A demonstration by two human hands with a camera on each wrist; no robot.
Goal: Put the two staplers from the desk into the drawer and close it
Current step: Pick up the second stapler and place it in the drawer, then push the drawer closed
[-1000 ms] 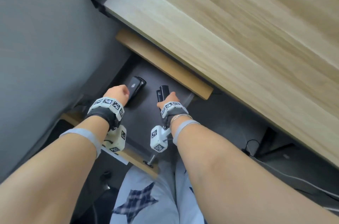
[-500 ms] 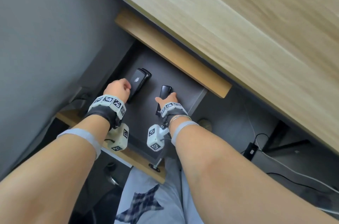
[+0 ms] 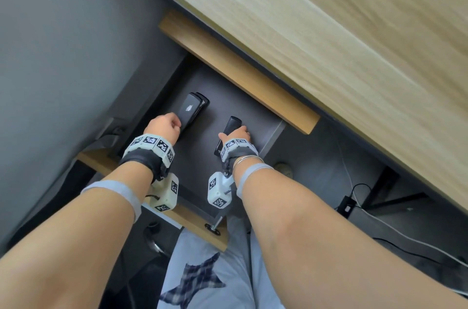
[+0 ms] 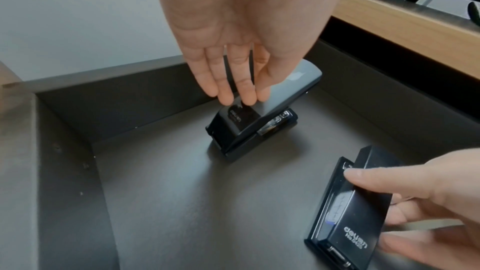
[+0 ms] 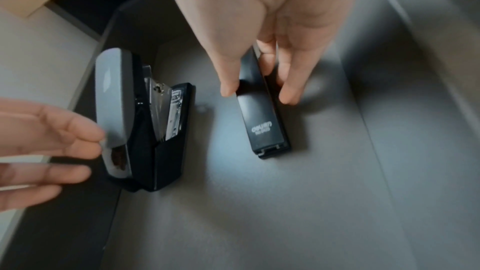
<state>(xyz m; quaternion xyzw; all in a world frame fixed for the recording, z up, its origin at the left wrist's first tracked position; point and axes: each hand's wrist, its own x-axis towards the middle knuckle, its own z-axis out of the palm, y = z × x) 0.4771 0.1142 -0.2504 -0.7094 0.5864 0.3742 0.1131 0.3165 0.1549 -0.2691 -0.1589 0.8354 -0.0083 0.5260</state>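
Observation:
Both staplers lie on the floor of the open dark drawer (image 3: 200,164) under the wooden desk (image 3: 329,42). The large grey-topped stapler (image 3: 191,111) (image 4: 259,114) (image 5: 114,98) lies at the left. My left hand (image 3: 164,125) (image 4: 241,89) touches its rear top with straight fingers. The slim black stapler (image 3: 231,125) (image 4: 355,213) (image 5: 262,118) lies to the right. My right hand (image 3: 236,132) (image 5: 258,93) pinches it, thumb on one side and fingers on the other.
The drawer's wooden front (image 3: 192,220) with a metal knob (image 3: 215,226) is near my lap. A grey wall (image 3: 63,55) stands close on the left. Cables and a black plug (image 3: 347,206) lie on the floor at the right.
Both hands have stayed low in the drawer with their staplers. The head view has shifted, so more of the drawer shows.

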